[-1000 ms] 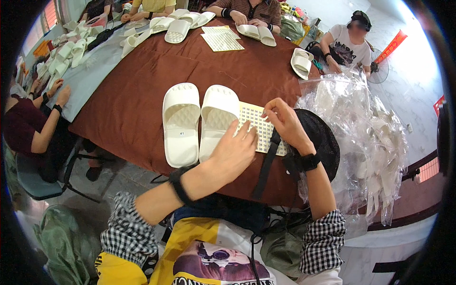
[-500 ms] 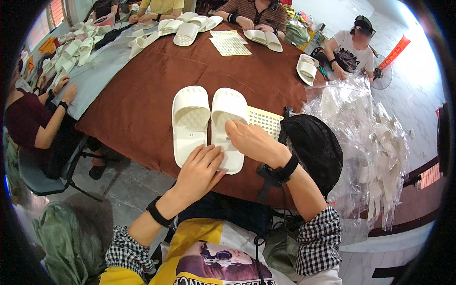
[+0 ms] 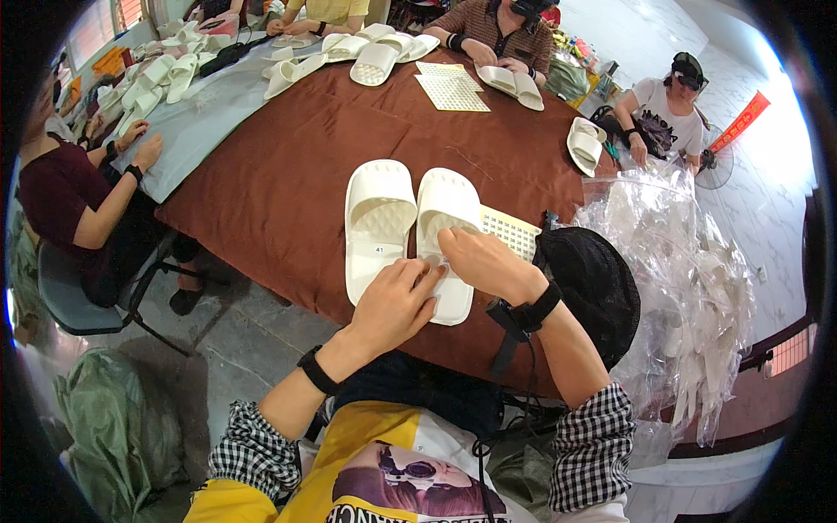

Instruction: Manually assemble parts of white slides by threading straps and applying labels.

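A pair of white slide slippers lies side by side before me, toes pointing away. The left slipper (image 3: 379, 193) has a small size sticker (image 3: 379, 249) on its insole. On the right slipper (image 3: 451, 301), my left hand (image 3: 392, 305) rests with fingers extended, their tips close to my right fingertips. My right hand (image 3: 493, 263) comes over this slipper from the right, its thumb and fingers pinched together just below the strap. A tiny pale spot shows at those fingertips; what they hold is hidden. Beside this slipper lies a yellow sheet of stickers (image 3: 514, 234).
A black mesh bag (image 3: 588, 292) sits at my right forearm, with a heap of clear plastic bags (image 3: 676, 296) beyond. More sticker sheets (image 3: 453, 90) and slippers (image 3: 375, 63) lie across the brown cloth (image 3: 288, 183). Several people sit around the table.
The whole view has shifted, so the slippers appear farther right. My left fingers have moved up the right slipper, closer to my right fingertips. My right hand stays pinched over the insole.
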